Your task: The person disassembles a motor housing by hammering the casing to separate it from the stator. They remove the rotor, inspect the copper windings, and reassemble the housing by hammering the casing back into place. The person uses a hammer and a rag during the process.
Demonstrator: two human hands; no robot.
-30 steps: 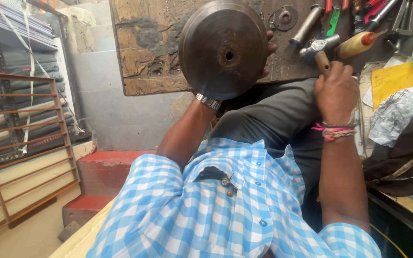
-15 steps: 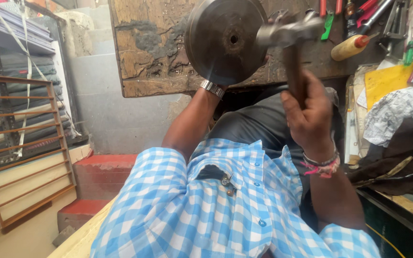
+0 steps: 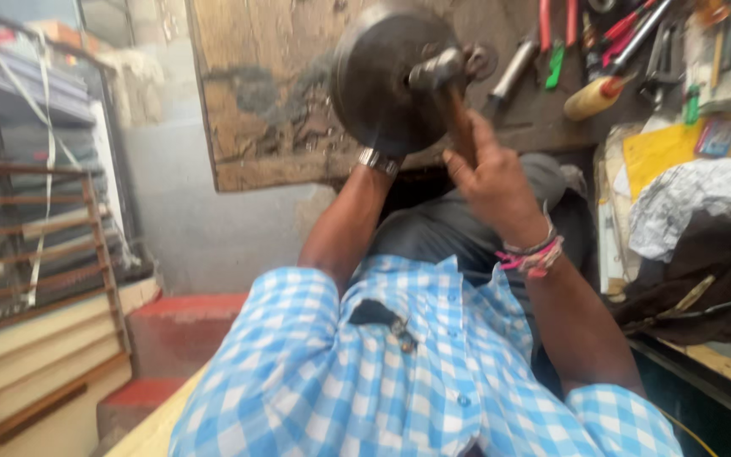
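Worn wooden bench [image 3: 247,101] fills the top middle, its surface scratched and stained dark. Blue-and-white checked shirt [image 3: 365,372] takes up the lower foreground, below the bench. Wooden slatted rack [image 3: 35,288] stands well left of the bench, with red steps [image 3: 175,326] between it and the shirt. Right of the bench lies a heap: crumpled grey cloth [image 3: 691,203], dark bag [image 3: 704,279] under it, yellow sheet [image 3: 657,152] just above.

Dark round metal disc [image 3: 382,76] is held up in front of the bench's upper middle, flat face to the camera, slightly blurred. Left hand is hidden behind the disc; only the wrist with a metal watch band [image 3: 378,161] shows at the disc's lower edge, so cannot tell how that grip sits, though the disc appears carried by it.

Right hand [image 3: 488,173] is just right of and below the disc, grip closed around the wooden handle of a hammer [image 3: 450,93]. The steel hammer head lies against the disc's right side, touching or very nearly. Pink and white thread bands [image 3: 535,254] circle the right wrist.

Small tools on the bench right of the disc: yellow-handled screwdriver [image 3: 594,97], red-handled pliers [image 3: 556,21], green-handled tool [image 3: 556,63], steel socket [image 3: 513,72].
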